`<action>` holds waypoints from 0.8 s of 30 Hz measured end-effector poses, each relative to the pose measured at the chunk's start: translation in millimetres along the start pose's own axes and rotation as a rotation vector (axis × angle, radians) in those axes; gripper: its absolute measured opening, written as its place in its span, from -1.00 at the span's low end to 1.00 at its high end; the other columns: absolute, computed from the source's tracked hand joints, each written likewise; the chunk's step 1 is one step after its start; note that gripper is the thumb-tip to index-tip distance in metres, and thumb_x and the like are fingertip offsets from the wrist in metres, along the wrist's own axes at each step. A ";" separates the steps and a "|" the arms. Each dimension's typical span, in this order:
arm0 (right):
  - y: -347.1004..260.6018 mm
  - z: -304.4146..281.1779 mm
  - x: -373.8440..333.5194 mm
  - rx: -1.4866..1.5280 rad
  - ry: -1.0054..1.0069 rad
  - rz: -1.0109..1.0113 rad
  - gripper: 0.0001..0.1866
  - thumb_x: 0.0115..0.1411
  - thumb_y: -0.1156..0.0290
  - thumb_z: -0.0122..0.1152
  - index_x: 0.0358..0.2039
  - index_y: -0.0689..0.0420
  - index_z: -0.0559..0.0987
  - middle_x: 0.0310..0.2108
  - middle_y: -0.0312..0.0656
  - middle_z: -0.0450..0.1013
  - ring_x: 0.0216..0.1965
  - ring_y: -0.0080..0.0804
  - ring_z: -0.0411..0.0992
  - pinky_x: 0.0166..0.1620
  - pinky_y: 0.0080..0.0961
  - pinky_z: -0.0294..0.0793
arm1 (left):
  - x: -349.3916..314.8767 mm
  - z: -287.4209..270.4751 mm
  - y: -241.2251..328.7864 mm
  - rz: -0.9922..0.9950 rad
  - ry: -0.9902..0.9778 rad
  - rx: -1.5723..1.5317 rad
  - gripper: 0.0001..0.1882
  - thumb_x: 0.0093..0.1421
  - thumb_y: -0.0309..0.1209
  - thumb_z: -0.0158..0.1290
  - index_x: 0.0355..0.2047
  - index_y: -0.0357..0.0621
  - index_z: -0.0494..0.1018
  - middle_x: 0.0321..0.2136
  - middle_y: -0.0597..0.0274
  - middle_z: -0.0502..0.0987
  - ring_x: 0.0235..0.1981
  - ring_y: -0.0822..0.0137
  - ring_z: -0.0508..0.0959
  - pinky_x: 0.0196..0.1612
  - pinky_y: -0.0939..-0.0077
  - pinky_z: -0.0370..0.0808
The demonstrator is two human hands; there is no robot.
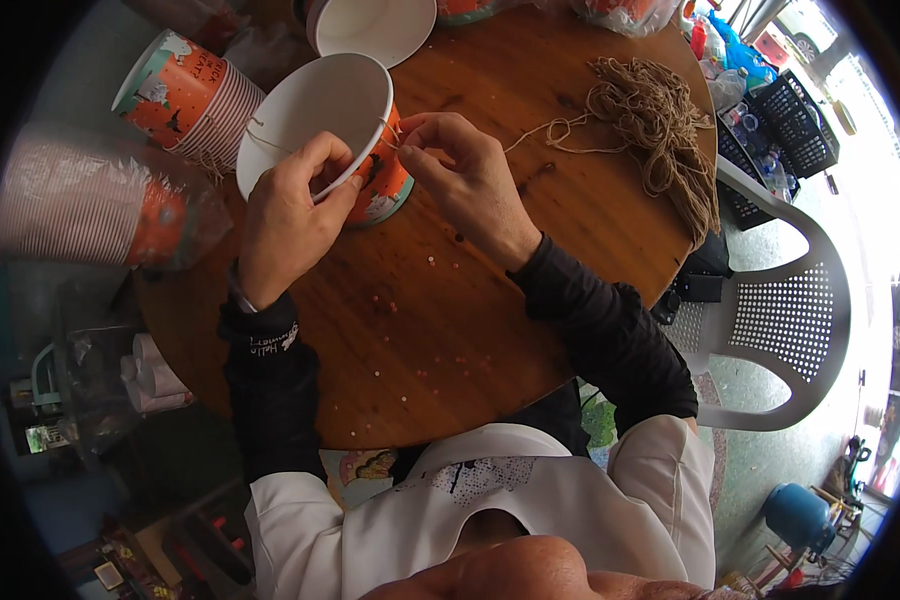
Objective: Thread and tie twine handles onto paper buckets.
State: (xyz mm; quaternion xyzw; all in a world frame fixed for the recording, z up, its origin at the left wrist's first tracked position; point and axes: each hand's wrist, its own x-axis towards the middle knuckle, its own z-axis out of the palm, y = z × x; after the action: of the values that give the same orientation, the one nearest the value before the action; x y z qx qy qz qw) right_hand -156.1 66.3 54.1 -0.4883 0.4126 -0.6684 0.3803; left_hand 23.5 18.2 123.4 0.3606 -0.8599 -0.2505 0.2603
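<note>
A paper bucket (315,100), white inside and orange with green trim outside, stands tilted on the round wooden table (450,340). My left hand (295,210) grips its near rim, thumb outside and fingers over the edge. At the bucket's right side, just below the rim, my right hand (465,175) pinches thin twine between thumb and fingertips. A short twine end hangs inside the bucket's left wall, and a bit shows at the right rim. A loose heap of brown twine (650,120) lies to the right, one strand trailing toward my right hand.
Nested orange buckets (185,95) lie at the left, beside a plastic-wrapped stack (90,205). Another white-lined bucket (375,25) sits at the far edge. A grey plastic chair (785,310) and black crates (795,125) stand right of the table. Small pale dots scatter across the tabletop.
</note>
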 end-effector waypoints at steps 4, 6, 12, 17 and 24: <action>2.1 -3.6 0.7 -0.022 -0.026 -0.016 -0.80 0.19 0.43 0.19 -0.25 0.30 0.54 -0.16 -0.10 0.46 -0.10 -0.34 0.48 -0.06 -0.38 0.55 | 1.4 -0.1 3.2 -0.022 -0.024 -0.020 -0.89 0.14 -0.54 0.10 -0.34 -0.26 0.39 -0.50 0.13 0.52 -0.48 0.30 0.55 -0.38 0.42 0.47; 2.9 -3.8 1.0 -0.031 -0.031 -0.029 -0.81 0.18 0.43 0.19 -0.26 0.30 0.55 -0.17 -0.10 0.46 -0.11 -0.33 0.48 -0.06 -0.39 0.55 | 0.5 0.5 1.6 -0.017 -0.019 -0.010 -0.88 0.14 -0.54 0.10 -0.34 -0.26 0.39 -0.50 0.12 0.52 -0.48 0.28 0.56 -0.38 0.41 0.47; -0.4 -3.8 1.4 -0.104 -0.031 -0.051 -0.83 0.17 0.43 0.21 -0.31 0.29 0.55 -0.17 -0.08 0.46 -0.14 -0.34 0.48 -0.11 -0.41 0.57 | 0.1 1.7 3.5 -0.010 -0.020 0.031 -0.88 0.14 -0.53 0.11 -0.35 -0.26 0.39 -0.50 0.09 0.53 -0.48 0.24 0.57 -0.37 0.38 0.48; -3.2 -0.3 1.2 -0.189 0.039 -0.088 -0.85 0.14 0.46 0.31 -0.33 0.25 0.55 -0.24 -0.10 0.44 -0.25 -0.32 0.49 -0.21 -0.44 0.58 | 0.1 4.6 7.1 0.036 -0.006 0.058 -0.87 0.15 -0.51 0.11 -0.34 -0.26 0.40 -0.50 0.08 0.53 -0.45 0.23 0.59 -0.38 0.38 0.48; -9.9 0.7 -0.5 -0.278 0.053 -0.149 -0.85 0.13 0.47 0.32 -0.32 0.22 0.55 -0.29 -0.13 0.42 -0.32 -0.30 0.49 -0.28 -0.45 0.55 | 6.9 1.6 10.6 0.121 0.015 -0.038 -0.81 0.30 -0.45 0.02 -0.12 -0.21 0.51 -0.39 0.01 0.60 -0.37 0.27 0.64 -0.29 0.45 0.51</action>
State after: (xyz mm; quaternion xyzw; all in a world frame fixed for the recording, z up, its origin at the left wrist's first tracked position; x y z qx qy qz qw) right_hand -156.3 70.3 63.2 -0.5476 0.4736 -0.6440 0.2472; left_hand 13.2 20.0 130.7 0.3049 -0.8733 -0.2477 0.2882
